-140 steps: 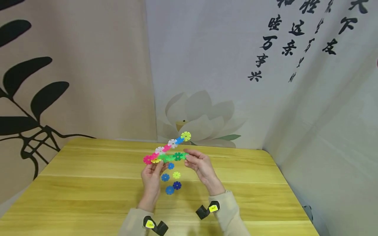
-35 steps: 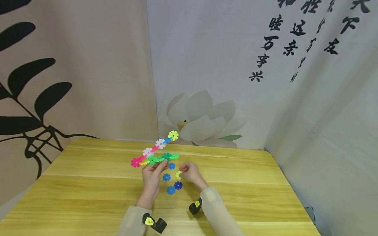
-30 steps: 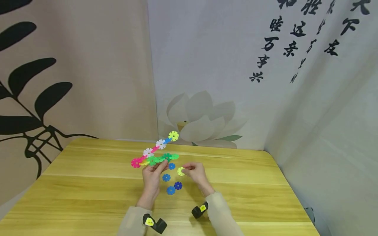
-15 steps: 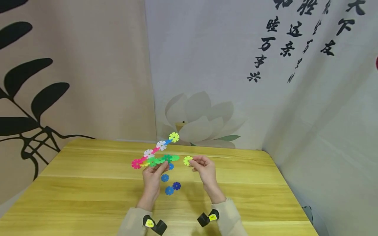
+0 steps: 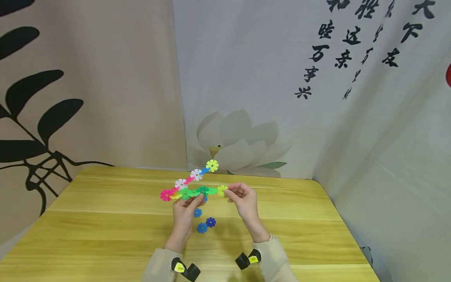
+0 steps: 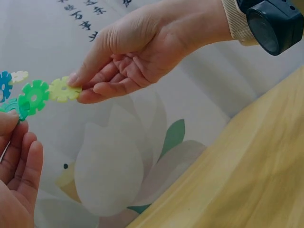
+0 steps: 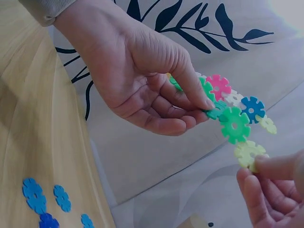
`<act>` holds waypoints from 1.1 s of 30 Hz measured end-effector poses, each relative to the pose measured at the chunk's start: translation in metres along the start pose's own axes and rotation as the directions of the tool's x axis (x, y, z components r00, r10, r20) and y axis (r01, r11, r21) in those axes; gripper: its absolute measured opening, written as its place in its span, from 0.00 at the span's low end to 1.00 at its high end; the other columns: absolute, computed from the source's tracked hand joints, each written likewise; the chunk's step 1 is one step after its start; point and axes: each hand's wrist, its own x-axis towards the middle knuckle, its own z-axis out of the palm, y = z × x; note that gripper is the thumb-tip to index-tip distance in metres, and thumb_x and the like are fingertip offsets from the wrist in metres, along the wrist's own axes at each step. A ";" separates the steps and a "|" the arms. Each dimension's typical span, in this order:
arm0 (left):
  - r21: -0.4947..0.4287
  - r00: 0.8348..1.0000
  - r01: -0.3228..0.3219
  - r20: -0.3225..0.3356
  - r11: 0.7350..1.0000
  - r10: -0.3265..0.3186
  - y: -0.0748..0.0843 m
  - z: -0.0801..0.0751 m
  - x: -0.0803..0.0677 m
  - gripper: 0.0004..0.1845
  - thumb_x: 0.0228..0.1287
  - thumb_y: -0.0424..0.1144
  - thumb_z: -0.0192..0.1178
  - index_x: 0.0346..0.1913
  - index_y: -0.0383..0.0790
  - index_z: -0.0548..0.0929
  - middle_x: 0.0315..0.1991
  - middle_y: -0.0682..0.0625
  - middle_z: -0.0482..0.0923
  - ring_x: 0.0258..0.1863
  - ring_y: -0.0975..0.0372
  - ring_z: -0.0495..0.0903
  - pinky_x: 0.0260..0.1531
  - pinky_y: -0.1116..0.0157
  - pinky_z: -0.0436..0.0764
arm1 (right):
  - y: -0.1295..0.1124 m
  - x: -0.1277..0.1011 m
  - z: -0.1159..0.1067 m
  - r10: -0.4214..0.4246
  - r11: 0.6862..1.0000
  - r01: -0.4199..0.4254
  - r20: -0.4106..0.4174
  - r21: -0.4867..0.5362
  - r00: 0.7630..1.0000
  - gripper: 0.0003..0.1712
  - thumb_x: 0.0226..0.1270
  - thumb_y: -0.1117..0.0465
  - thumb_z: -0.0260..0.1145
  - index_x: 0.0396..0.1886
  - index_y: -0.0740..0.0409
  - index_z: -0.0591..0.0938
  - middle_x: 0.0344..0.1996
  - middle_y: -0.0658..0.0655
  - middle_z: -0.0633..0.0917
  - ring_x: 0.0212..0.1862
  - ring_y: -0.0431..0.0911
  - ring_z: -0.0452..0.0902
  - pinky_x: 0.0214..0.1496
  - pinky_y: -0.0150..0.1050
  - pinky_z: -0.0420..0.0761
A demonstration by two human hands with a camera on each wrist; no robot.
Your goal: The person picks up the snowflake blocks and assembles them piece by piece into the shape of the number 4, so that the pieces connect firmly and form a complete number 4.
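— Now that the yellow disc point(image 5: 222, 190) is off the table point(image 5: 105, 231) and up at the end of the green row, what do you see?
— A second ago the right hand point(image 5: 243, 197) was picking it from beside the blue discs point(image 5: 202, 223); now thumb and fingers pinch it against the last green disc point(image 6: 33, 95).
— And the left hand point(image 5: 184, 209)?
— Its fingers clamp the chain point(image 5: 190, 188) near the middle, holding it above the table.
— So it's joined?
— Touching, I'd judge; whether the slots have locked, I cannot tell.
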 end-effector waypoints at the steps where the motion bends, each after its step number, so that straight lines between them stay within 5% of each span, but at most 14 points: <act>1: 0.000 1.000 -0.004 0.000 1.000 0.004 0.001 0.000 0.000 0.07 0.55 0.20 0.60 0.29 0.34 0.84 0.22 0.54 0.83 0.24 0.64 0.83 0.32 0.69 0.84 | -0.001 0.000 0.000 -0.010 1.000 0.010 0.001 -0.017 1.000 0.06 0.55 0.73 0.68 0.32 0.71 0.80 0.26 0.62 0.84 0.26 0.39 0.80 0.27 0.30 0.82; 6: -0.018 1.000 -0.030 0.009 0.999 0.030 0.002 0.002 -0.001 0.11 0.55 0.20 0.60 0.28 0.40 0.85 0.22 0.54 0.84 0.23 0.65 0.83 0.32 0.68 0.84 | -0.012 -0.002 -0.001 -0.080 0.992 0.081 0.021 -0.096 0.997 0.06 0.55 0.75 0.67 0.32 0.74 0.79 0.28 0.69 0.83 0.26 0.36 0.78 0.29 0.36 0.84; 16: -0.013 0.999 -0.047 0.027 0.999 0.047 0.002 0.003 -0.001 0.14 0.56 0.21 0.60 0.26 0.45 0.85 0.21 0.55 0.83 0.22 0.66 0.82 0.31 0.69 0.84 | -0.040 -0.010 0.002 -0.145 0.978 0.153 0.067 -0.139 0.987 0.04 0.54 0.78 0.65 0.30 0.76 0.78 0.27 0.72 0.82 0.25 0.34 0.77 0.28 0.29 0.81; 24: 0.042 0.998 -0.043 0.052 0.998 0.041 0.003 0.003 -0.005 0.05 0.56 0.22 0.61 0.27 0.31 0.85 0.19 0.57 0.83 0.21 0.67 0.81 0.34 0.70 0.82 | -0.041 -0.009 -0.001 -0.119 0.989 0.128 0.112 -0.079 0.987 0.03 0.54 0.81 0.64 0.26 0.78 0.77 0.28 0.74 0.81 0.25 0.38 0.79 0.30 0.30 0.83; 29: 0.023 0.995 -0.072 0.066 0.997 0.070 0.000 0.001 -0.006 0.16 0.54 0.20 0.60 0.24 0.47 0.85 0.19 0.55 0.83 0.20 0.67 0.81 0.31 0.71 0.83 | -0.042 -0.009 -0.004 -0.132 0.985 0.151 0.190 -0.088 0.973 0.03 0.54 0.82 0.62 0.25 0.79 0.76 0.28 0.75 0.80 0.25 0.39 0.80 0.30 0.38 0.86; 33: 0.027 0.995 -0.080 0.060 0.996 0.079 -0.002 0.001 -0.006 0.16 0.54 0.20 0.60 0.23 0.47 0.85 0.19 0.56 0.83 0.20 0.67 0.81 0.30 0.71 0.82 | -0.040 -0.010 -0.003 -0.143 0.982 0.163 0.194 -0.095 0.971 0.03 0.54 0.82 0.62 0.25 0.78 0.76 0.27 0.74 0.80 0.25 0.42 0.80 0.29 0.40 0.86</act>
